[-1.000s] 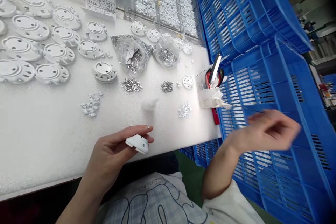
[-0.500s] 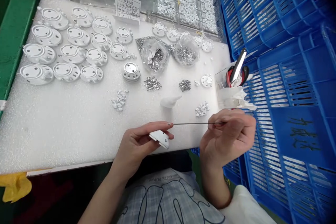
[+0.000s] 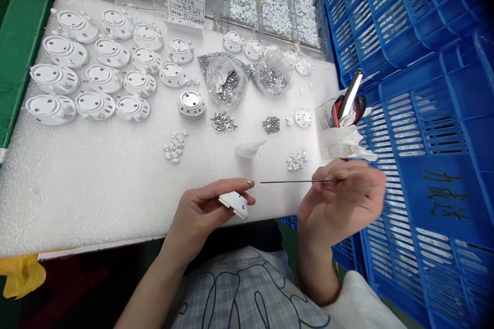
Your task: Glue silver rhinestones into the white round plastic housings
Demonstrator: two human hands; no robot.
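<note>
My left hand is closed on a small white part with angled sides and a dark hole, holding it near the table's front edge. A tiny shiny spot shows at the tip of its index finger, too small to name. In my right hand, pinched between the fingers, is a thin metal rod pointing left. Its tip is a short way from the left index fingertip, apart from it. The rod's other end is hidden in the fist. Beyond the hands a white nozzle bottle stands on the foam-covered table.
Rows of white round-topped parts cover the back left. Small metal pieces lie in piles and plastic bags. White bits lie right of the bottle. Scissors stand in a holder beside blue crates; a divided tray is behind.
My right hand has moved to the right, drawing the rod's tip away from the left index fingertip. The left hand still holds the white part in nearly the same place.
</note>
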